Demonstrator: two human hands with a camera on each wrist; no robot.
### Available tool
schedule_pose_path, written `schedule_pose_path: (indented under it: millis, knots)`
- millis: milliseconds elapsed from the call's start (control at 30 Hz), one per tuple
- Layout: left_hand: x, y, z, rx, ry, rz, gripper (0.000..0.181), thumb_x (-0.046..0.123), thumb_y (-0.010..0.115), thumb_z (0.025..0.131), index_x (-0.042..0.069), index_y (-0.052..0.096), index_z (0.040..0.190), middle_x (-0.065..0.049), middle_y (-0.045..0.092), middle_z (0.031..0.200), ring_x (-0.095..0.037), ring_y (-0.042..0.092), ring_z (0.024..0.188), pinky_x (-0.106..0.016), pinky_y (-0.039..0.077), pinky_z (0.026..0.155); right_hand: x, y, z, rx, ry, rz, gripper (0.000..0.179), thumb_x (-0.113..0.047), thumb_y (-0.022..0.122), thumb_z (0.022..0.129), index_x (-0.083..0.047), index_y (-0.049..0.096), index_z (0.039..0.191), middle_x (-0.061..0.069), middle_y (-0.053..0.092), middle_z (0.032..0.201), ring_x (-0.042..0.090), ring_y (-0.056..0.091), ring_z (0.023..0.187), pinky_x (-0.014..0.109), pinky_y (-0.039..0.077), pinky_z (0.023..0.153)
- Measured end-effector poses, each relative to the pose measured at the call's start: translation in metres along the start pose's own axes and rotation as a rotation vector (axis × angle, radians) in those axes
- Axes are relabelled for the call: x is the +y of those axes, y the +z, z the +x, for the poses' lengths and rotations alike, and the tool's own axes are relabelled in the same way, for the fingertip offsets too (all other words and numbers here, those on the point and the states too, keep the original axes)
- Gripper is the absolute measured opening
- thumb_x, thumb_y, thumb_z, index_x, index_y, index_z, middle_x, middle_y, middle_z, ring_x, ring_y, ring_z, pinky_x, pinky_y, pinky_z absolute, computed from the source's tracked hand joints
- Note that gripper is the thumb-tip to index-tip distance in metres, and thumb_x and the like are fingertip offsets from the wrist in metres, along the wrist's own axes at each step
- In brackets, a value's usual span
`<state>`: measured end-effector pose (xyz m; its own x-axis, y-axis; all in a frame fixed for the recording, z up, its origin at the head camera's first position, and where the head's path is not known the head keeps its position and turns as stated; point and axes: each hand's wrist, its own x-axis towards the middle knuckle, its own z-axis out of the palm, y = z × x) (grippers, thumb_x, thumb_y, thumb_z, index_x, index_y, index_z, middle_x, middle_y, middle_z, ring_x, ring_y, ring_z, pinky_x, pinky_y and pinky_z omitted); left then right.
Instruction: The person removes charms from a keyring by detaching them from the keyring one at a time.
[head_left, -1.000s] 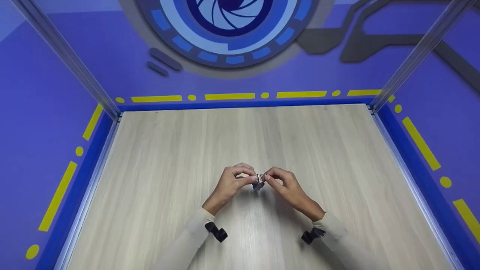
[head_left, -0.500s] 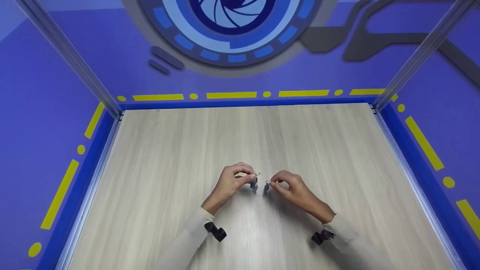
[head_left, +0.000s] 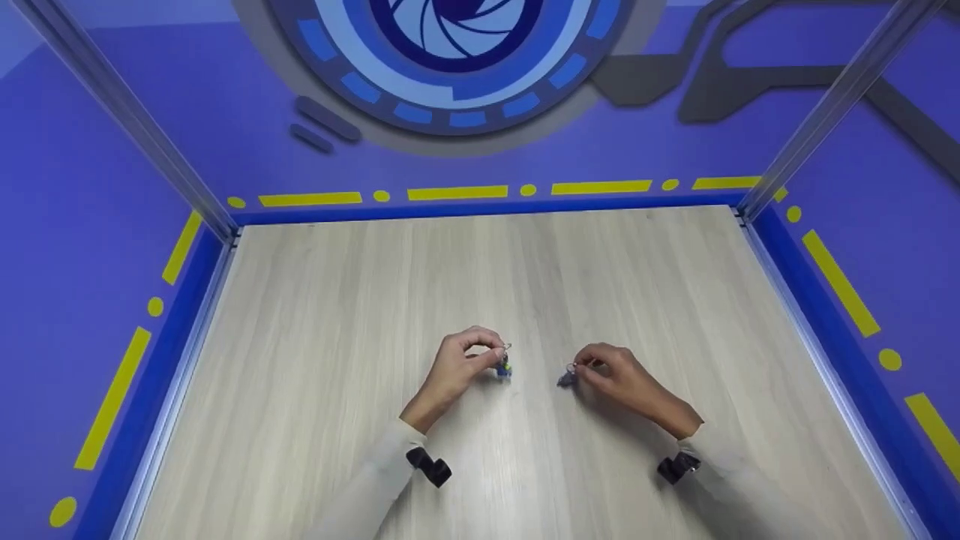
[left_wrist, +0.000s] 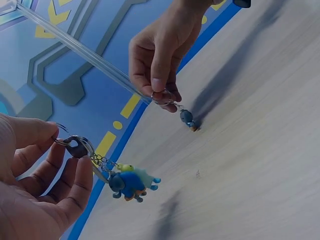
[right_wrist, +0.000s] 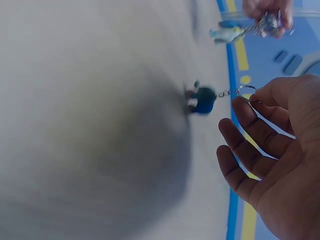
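Note:
My left hand (head_left: 459, 367) pinches a metal key ring (left_wrist: 80, 145) between thumb and fingers. From it hang short chains with small figurine keychains (left_wrist: 131, 184), blue, pale green and yellow-green; a dark piece sits on the ring by the fingertips. Off to the right, my right hand (head_left: 626, 379) pinches another split ring (right_wrist: 246, 92) by thumb and forefinger, its other fingers loosely bent. A single blue-grey figurine keychain (right_wrist: 204, 99) dangles from that ring on a short chain, close over the table. A gap separates the two hands.
The light wood-grain table (head_left: 480, 277) lies beneath both hands. Blue printed panels (head_left: 187, 150) enclose its back and sides, with metal posts (head_left: 825, 120) at the back corners. Black wrist cameras (head_left: 430, 466) sit on both sleeves.
The hands were together at the rings one second ago. My right hand has since moved right, carrying one figurine keychain on its own ring. The left hand has shifted slightly left.

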<state>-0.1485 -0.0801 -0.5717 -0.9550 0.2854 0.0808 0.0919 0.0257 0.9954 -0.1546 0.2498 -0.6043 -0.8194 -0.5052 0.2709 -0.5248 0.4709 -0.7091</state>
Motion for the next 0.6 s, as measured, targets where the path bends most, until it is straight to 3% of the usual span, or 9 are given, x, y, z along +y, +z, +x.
schedule_pose_path:
  millis: [200, 333, 433, 600]
  knots:
    - [0.000, -0.001, 0.000, 0.020, -0.009, 0.002, 0.014, 0.007, 0.078, 0.101, -0.006, 0.077, 0.105, -0.014, 0.074, 0.114, -0.022, 0.067, 0.112, -0.033, 0.060, 0.091, 0.018, -0.006, 0.003, 0.020, 0.073, 0.003, 0.005, 0.002, 0.076, 0.100, -0.002, 0.077, 0.102, 0.006, 0.079, 0.100, 0.018, 0.073, 0.091, 0.029, 0.060, 0.081]
    - [0.000, -0.002, 0.001, 0.037, -0.009, 0.025, 0.012, 0.009, 0.079, 0.101, -0.002, 0.079, 0.104, -0.011, 0.075, 0.116, -0.023, 0.066, 0.118, -0.038, 0.058, 0.097, 0.026, -0.007, 0.010, 0.033, 0.106, 0.001, 0.006, 0.002, 0.076, 0.101, -0.004, 0.077, 0.102, 0.007, 0.079, 0.100, 0.016, 0.071, 0.090, 0.026, 0.058, 0.080]
    - [-0.001, -0.002, 0.001, 0.046, -0.015, 0.043, 0.010, 0.011, 0.080, 0.101, 0.002, 0.080, 0.103, -0.008, 0.074, 0.116, -0.023, 0.065, 0.120, -0.043, 0.057, 0.100, 0.031, -0.006, 0.015, 0.038, 0.127, -0.003, 0.005, -0.001, 0.078, 0.100, -0.006, 0.078, 0.101, 0.006, 0.078, 0.100, 0.015, 0.069, 0.090, 0.027, 0.056, 0.079]
    - [-0.002, -0.002, -0.001, 0.050, -0.028, 0.067, 0.014, 0.012, 0.079, 0.101, -0.002, 0.079, 0.105, -0.006, 0.074, 0.117, -0.023, 0.064, 0.122, -0.045, 0.056, 0.100, 0.038, -0.001, 0.024, 0.050, 0.135, -0.021, 0.006, -0.003, 0.082, 0.098, -0.009, 0.081, 0.099, 0.003, 0.078, 0.100, 0.019, 0.070, 0.092, 0.030, 0.056, 0.082]
